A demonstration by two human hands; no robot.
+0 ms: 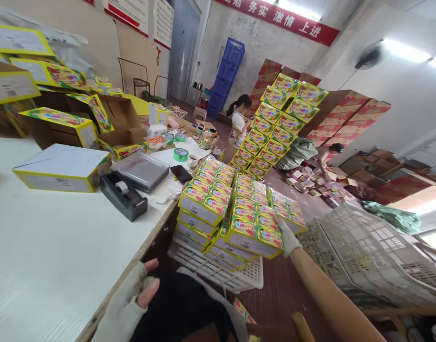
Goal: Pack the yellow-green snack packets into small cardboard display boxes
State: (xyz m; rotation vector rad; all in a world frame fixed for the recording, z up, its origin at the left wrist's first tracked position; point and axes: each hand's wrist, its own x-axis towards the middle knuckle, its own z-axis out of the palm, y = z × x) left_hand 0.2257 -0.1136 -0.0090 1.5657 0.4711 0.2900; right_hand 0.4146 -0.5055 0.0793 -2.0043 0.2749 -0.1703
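Yellow-and-green printed cardboard packs, shiny on top, make up the near right-hand stack (255,225); its top row runs lengthwise from near to far. The right hand (288,240), in an off-white fingerless glove, lies against that row's right side and is clearly the nearer hand, the stack being directly to its left. Its fingertips are hidden, so whether it grips or merely presses, I cannot tell. The left hand (130,294), gloved alike, is near the wooden table edge, well apart from the packs, holding nothing, its fingers loosely curled and apart.

Under the stack is a white slatted plastic basket (208,267) on the dark floor. Left, the white-topped table (43,247) bears a black tape dispenser (123,197). Farther off are blue plastic crates (227,76) and two people at work.
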